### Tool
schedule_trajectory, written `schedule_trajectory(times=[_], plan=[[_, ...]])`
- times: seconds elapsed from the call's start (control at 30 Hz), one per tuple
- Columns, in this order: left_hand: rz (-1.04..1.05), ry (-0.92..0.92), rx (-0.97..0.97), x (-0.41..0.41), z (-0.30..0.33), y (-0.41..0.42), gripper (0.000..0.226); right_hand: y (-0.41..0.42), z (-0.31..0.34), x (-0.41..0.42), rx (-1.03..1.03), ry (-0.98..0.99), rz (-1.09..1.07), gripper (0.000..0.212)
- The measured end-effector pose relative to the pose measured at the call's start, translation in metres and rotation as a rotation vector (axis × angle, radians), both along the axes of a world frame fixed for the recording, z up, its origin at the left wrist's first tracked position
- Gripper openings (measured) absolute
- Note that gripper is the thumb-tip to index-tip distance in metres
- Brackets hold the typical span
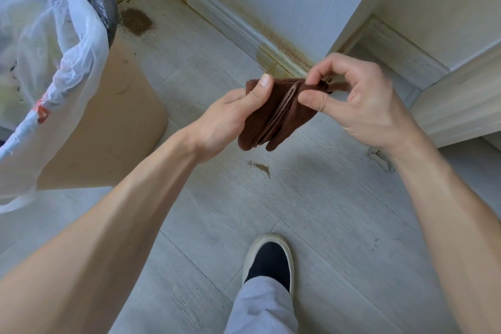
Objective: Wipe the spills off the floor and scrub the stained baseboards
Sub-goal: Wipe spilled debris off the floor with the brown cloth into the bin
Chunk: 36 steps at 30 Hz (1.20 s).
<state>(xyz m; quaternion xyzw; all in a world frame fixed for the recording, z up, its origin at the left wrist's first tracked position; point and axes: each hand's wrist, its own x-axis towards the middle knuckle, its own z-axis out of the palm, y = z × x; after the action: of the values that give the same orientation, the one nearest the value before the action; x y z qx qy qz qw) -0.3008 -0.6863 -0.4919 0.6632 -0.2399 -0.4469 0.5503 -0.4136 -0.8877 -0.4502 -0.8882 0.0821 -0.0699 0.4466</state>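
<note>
**Holding a folded brown cloth over a stained floor**

Gripping a folded brown cloth between them, both hands are raised above the pale plank floor. The left hand holds the cloth from the left side, thumb laid across its top face and fingers hidden beneath. The right hand pinches the cloth's upper right edge between thumb and curled fingertips. The cloth hangs in several layers, well clear of the floor.

On the floor below the cloth lies a small brown spill. A larger patch of brown grit sits farther off, near the corner, just beside a bin lined with a white plastic bag. A tan cardboard sheet lies on the floor under the bin.

Along the wall runs a white baseboard with yellow-brown staining; the stain is heaviest at the far corner and again on the stretch just behind the hands. 1 dark slip-on shoe with a pale sole stands on the planks below, with a light trouser leg above it.
</note>
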Motion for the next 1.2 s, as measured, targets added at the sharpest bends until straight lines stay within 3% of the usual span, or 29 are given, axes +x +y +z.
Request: schedule_trajectory(times=[0.1,0.23,0.37,0.43,0.5,0.57,0.7,0.8,0.9,1.0,1.07,1.2], plan=[[0.0,0.017,-0.053,-0.001,-0.002,-0.003,0.072,0.009,-0.007,0.005,0.03,-0.032,-0.082,0.018],[0.01,-0.031,-0.132,-0.009,-0.006,-0.005,0.034,0.033,-0.024,0.01,0.032,-0.138,-0.306,0.017],[0.229,-0.103,-0.116,-0.025,-0.013,-0.017,0.02,0.058,-0.042,0.014,0.027,-0.241,-0.492,0.017],[0.341,-0.053,-0.11,-0.027,-0.016,-0.019,0.018,0.06,-0.046,0.014,0.138,-0.251,-0.518,0.024],[0.428,0.078,-0.143,-0.026,-0.017,-0.018,0.022,0.055,-0.045,0.008,0.386,-0.161,-0.504,0.038],[0.488,0.147,-0.161,-0.024,-0.018,-0.017,0.025,0.053,-0.052,-0.002,0.57,-0.007,-0.429,0.04],[0.557,0.109,0.004,-0.032,-0.024,-0.014,0.019,0.064,-0.084,-0.018,0.439,0.178,-0.417,0.032],[0.58,0.052,0.187,-0.047,-0.044,-0.008,0.014,0.08,-0.1,-0.032,0.25,0.286,-0.454,0.053],[0.638,0.083,0.271,-0.066,-0.056,-0.001,0.015,0.105,-0.105,-0.056,0.231,0.301,-0.304,0.07],[0.489,0.279,0.246,-0.086,-0.05,0.002,0.026,0.117,-0.107,-0.069,0.249,0.387,-0.283,0.084],[0.328,0.472,0.222,-0.092,-0.043,0.003,0.041,0.112,-0.103,-0.071,0.283,0.487,-0.303,0.074],[0.167,0.75,0.173,-0.091,-0.041,0.005,0.065,0.107,-0.107,-0.081,0.437,0.568,-0.461,0.018]])
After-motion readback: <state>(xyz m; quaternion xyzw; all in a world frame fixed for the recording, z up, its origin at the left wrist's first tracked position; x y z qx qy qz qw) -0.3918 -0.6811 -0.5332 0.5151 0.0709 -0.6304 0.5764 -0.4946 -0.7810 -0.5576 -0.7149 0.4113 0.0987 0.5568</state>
